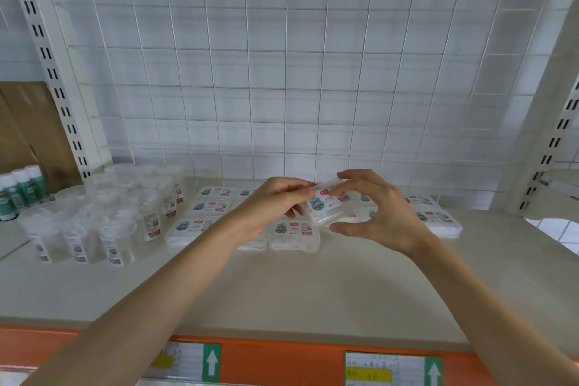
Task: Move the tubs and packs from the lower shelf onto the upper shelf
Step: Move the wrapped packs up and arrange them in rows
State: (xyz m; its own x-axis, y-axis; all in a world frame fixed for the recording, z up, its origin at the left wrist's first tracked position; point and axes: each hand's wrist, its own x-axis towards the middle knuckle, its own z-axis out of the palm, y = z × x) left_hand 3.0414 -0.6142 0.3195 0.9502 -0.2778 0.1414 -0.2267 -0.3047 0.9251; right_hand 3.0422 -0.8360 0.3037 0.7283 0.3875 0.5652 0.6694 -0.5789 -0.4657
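Pack (326,202) is held tilted just above the upper shelf (282,285). My left hand (275,200) pinches its left end, right hand (385,213) grips the right. I'd level it, then set it flush beside the laid packs (294,233), clear of the tubs (119,213).

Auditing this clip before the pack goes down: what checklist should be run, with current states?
1. Both hands on the held pack: ok; left hand and right hand pinch its ends.
2. Label faces up: ok.
3. Pack level: not ok, tilted.
4. Landing spot: ok, bare upper shelf in front of the laid packs.
5. Tubs clear of hands: ok, standing apart at left.
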